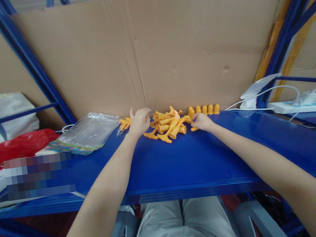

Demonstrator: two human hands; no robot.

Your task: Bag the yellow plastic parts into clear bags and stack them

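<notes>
My left hand (140, 121) is over the back of the blue shelf with its fingers apart, and nothing shows in its grasp. Just left of it lie a few corkscrews (124, 125) with orange handles and bare metal spirals. Right of it spreads a pile of orange plastic parts (165, 127), T-shaped handles and hollow ribbed sleeves mixed together. At the pile's right edge my right hand (203, 122) has its fingers closed on an orange plastic piece (194, 128), mostly hidden by the fingers. Behind that hand several orange sleeves (210, 109) stand upright in a row.
A cardboard sheet (180, 48) closes off the back of the blue shelf (182, 166). Clear plastic bags (89, 132) and a red bag (18, 150) lie on the left. A white power strip (303, 106) with cables sits on the right, near the blue upright (274, 47).
</notes>
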